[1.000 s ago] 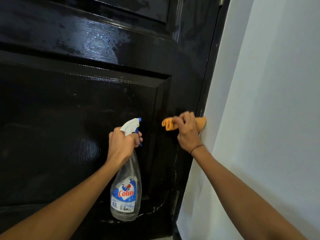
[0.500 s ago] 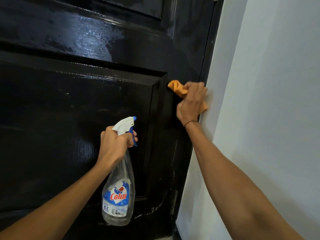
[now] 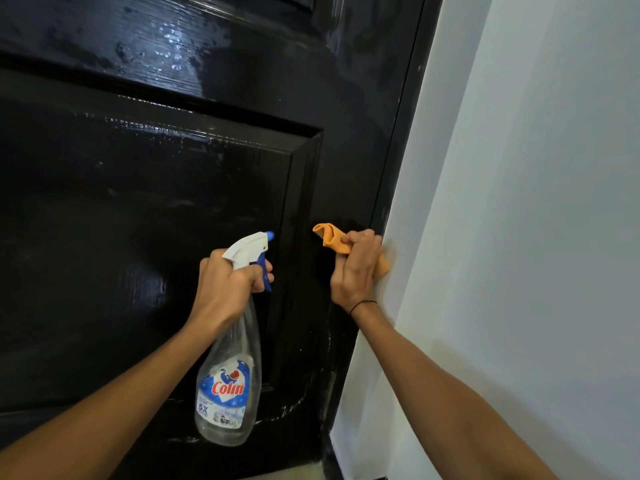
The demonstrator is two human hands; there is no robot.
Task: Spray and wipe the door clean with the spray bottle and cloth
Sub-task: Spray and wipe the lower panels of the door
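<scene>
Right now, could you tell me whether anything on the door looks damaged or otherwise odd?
The black door shows pale scuffs or chipped paint along its lower right edge, below the right hand pressing the orange cloth. Wet droplets glisten on the upper rail. The spray bottle looks fine.

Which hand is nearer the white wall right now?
Right. The right hand, gripping the orange cloth, is against the white wall; the left hand holds the spray bottle further left.

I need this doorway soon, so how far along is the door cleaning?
Done, it seems: the upper rail of the door glistens with droplets and smears. In hand: the right hand presses the orange cloth on the right stile; the left hand holds the spray bottle. Left: the lower panel shows streaks.
</scene>
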